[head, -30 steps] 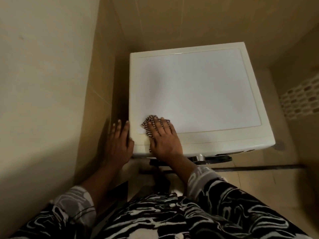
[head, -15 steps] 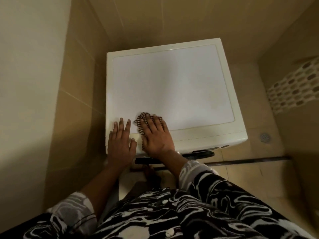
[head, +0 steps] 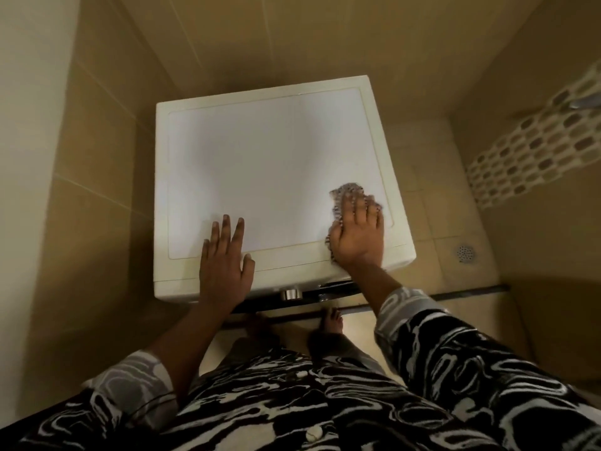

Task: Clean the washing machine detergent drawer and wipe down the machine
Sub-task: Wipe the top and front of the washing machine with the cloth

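Your left hand (head: 224, 271) lies flat on the top of the washing machine (head: 276, 157), towards the lower left corner of the white lid. Its fingers are straight and a little apart, the thumb is set off to the side, and the heel of the palm is over the front edge. It holds nothing.

Your right hand (head: 357, 239) presses a patterned cloth (head: 346, 191) onto the lid near its lower right corner, right of the frame's centre. The fingers lie flat and slightly spread on the fabric, though motion blurs them. The cloth sticks out past the fingertips and along the thumb side of the hand. The two hands are well apart.

The machine fills the middle of the frame and stands against the tiled wall (head: 292, 37). Under its front edge a metal knob (head: 290, 293) and a dark panel (head: 338, 287) peek out. The rest of the front is hidden, so the detergent drawer cannot be made out.

Your bare feet (head: 331, 320) stand just below the machine, and black-and-white patterned sleeves (head: 455, 353) fill the bottom of the frame. At the right edge are a round floor drain (head: 465, 253) and, above it, a band of mosaic tiles (head: 536, 148).
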